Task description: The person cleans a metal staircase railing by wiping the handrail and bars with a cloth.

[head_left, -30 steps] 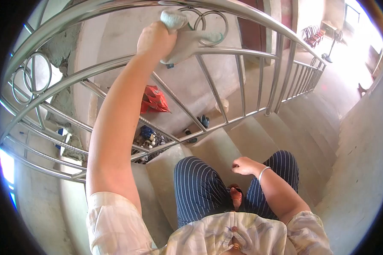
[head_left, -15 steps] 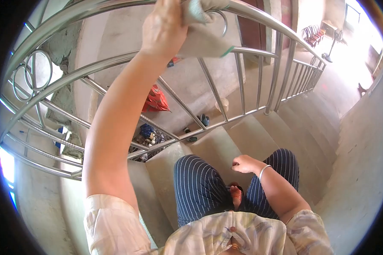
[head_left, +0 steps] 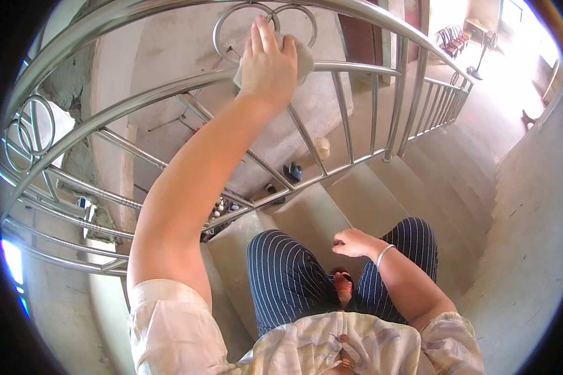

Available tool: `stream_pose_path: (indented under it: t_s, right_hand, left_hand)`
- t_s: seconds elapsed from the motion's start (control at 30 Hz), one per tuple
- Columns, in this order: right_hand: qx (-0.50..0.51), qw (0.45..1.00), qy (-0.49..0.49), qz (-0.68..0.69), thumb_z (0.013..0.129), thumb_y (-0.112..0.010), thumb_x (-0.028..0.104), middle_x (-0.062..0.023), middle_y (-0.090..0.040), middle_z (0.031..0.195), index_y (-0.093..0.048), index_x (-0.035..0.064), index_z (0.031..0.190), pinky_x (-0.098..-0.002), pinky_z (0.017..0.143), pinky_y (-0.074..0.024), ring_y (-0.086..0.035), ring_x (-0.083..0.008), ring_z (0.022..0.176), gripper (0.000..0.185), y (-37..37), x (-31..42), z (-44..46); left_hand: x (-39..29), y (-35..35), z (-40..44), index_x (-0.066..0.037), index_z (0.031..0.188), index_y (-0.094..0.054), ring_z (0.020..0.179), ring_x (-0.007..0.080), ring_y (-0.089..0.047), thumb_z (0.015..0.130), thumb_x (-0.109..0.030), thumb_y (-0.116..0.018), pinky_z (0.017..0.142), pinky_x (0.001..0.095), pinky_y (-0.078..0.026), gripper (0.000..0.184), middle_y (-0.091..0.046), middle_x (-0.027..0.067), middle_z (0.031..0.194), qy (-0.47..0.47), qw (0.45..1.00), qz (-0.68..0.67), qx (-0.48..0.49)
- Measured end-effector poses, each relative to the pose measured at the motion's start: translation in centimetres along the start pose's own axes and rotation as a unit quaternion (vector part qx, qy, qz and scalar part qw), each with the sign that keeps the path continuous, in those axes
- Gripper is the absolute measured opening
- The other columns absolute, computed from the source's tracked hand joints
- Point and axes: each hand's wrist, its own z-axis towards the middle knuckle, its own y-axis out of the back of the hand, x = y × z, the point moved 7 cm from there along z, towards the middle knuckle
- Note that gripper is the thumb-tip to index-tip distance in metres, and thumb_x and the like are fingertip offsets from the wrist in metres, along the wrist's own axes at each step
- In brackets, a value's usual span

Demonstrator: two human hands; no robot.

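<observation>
My left hand [head_left: 268,74] reaches up to the stainless steel stair railing [head_left: 363,69]. Under its palm is a pale cloth [head_left: 306,61], pressed over the lower of the two curved rails, just below the metal rings [head_left: 297,14]. The fingers lie along the cloth and point toward the rings; part of the cloth is hidden behind the hand. Down by my right knee, my right hand [head_left: 353,242] hangs with fingers curled in, and nothing shows in it. A pale bracelet [head_left: 383,252] circles that wrist.
Concrete steps [head_left: 369,187] descend in front of my knees, with a rough wall [head_left: 525,212] on the right. Beyond the bars are dark shoes [head_left: 292,171] and a woven basket [head_left: 322,147]. Chairs [head_left: 453,40] and a standing fan [head_left: 481,56] are farther off.
My left hand and the cloth have moved from the upper handrail down to the lower rail. The cloth, earlier hanging loose, is now bunched under the palm. My right hand has barely moved.
</observation>
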Motion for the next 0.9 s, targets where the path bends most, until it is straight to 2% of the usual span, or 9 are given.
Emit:
stream_pose_path:
  t_s: [0.13,0.2,0.33,0.47,0.53,0.7,0.73,0.83,0.9]
  right_hand:
    - [-0.002,1.000,0.001,0.016,0.076,-0.052,0.030,-0.0194,-0.060,0.083,-0.058,0.0012,0.094,-0.0420,0.070,-0.0435,-0.057,-0.0353,0.079,0.035,-0.3,-0.2,0.2]
    - [-0.019,0.999,0.027,-0.012,0.076,-0.052,0.030,-0.0190,-0.060,0.082,-0.058,0.0017,0.094,-0.0421,0.070,-0.0436,-0.057,-0.0352,0.078,0.034,-0.2,0.0,0.6]
    - [-0.012,0.999,0.037,-0.008,0.076,-0.052,0.031,-0.0191,-0.060,0.083,-0.059,0.0026,0.093,-0.0420,0.070,-0.0435,-0.057,-0.0349,0.080,0.034,-1.0,-0.5,0.7]
    - [-0.031,0.999,0.023,-0.014,0.076,-0.051,0.032,-0.0189,-0.060,0.084,-0.059,0.0032,0.094,-0.0416,0.071,-0.0438,-0.057,-0.0345,0.082,0.035,-0.7,-0.7,0.7]
    - [-0.019,1.000,0.018,-0.008,0.076,-0.052,0.032,-0.0186,-0.060,0.085,-0.059,0.0035,0.094,-0.0415,0.072,-0.0438,-0.057,-0.0343,0.082,0.035,-0.3,-0.2,0.3]
    - [-0.024,1.000,0.018,0.008,0.076,-0.051,0.032,-0.0203,-0.060,0.082,-0.059,0.0027,0.091,-0.0427,0.070,-0.0434,-0.057,-0.0358,0.079,0.034,-0.5,-0.2,0.1]
    - [0.003,1.000,-0.006,0.004,0.078,-0.053,0.029,-0.0163,-0.062,0.087,-0.058,0.0012,0.094,-0.0350,0.072,-0.0448,-0.059,-0.0292,0.082,0.033,-0.6,-0.4,0.1]
    - [0.003,1.000,-0.006,-0.024,0.078,-0.053,0.030,-0.0168,-0.061,0.088,-0.058,0.0009,0.095,-0.0352,0.073,-0.0446,-0.059,-0.0293,0.084,0.034,-0.4,-0.2,-0.1]
    - [0.010,1.000,-0.026,-0.003,0.078,-0.053,0.030,-0.0169,-0.061,0.089,-0.058,0.0008,0.095,-0.0353,0.074,-0.0445,-0.058,-0.0294,0.084,0.034,-0.1,-0.3,-0.5]
  left_hand:
    - [-1.1,1.2,-2.1,-0.002,0.114,-0.048,0.119,0.0378,-0.031,0.071,-0.003,-0.049,0.094,0.0446,-0.031,0.043,-0.026,0.0273,0.129,-0.080,0.996,0.020,-0.027]
    - [-2.3,2.6,-2.6,-0.005,0.106,-0.055,0.112,0.0333,-0.039,0.069,-0.005,-0.053,0.090,0.0451,-0.034,0.038,-0.039,0.0205,0.120,-0.165,0.980,-0.102,-0.049]
    - [-0.3,5.1,1.7,-0.012,0.097,-0.061,0.097,0.0300,-0.048,0.066,-0.008,-0.055,0.080,0.0418,-0.039,0.031,-0.049,0.0118,0.101,-0.094,0.990,-0.091,-0.056]
    - [-0.1,5.9,6.3,-0.018,0.094,-0.062,0.081,0.0271,-0.052,0.066,-0.012,-0.056,0.067,0.0366,-0.044,0.029,-0.050,0.0082,0.085,-0.175,0.949,-0.163,-0.206]
    - [-1.3,1.7,7.0,-0.013,0.096,-0.061,0.086,0.0254,-0.052,0.067,-0.012,-0.056,0.073,0.0367,-0.043,0.029,-0.051,0.0074,0.089,-0.199,0.968,-0.062,-0.143]
    - [-4.2,-3.5,4.1,-0.002,0.094,-0.058,0.107,0.0261,-0.042,0.075,-0.011,-0.050,0.086,0.0361,-0.038,0.022,-0.051,0.0091,0.104,-0.166,0.974,-0.052,-0.148]
    - [-5.1,-4.4,3.4,-0.001,0.092,-0.058,0.112,0.0265,-0.038,0.075,-0.012,-0.049,0.088,0.0398,-0.037,0.022,-0.050,0.0100,0.107,-0.134,0.981,-0.039,-0.132]
    - [-6.0,-4.4,3.2,-0.003,0.092,-0.059,0.120,0.0267,-0.029,0.074,-0.015,-0.048,0.089,0.0511,-0.032,0.024,-0.051,0.0089,0.107,-0.078,0.994,-0.027,-0.065]
    - [-5.9,-5.9,3.5,-0.006,0.087,-0.061,0.116,0.0233,-0.035,0.076,-0.016,-0.049,0.085,0.0525,-0.035,0.019,-0.055,0.0061,0.097,-0.106,0.985,-0.033,0.135]
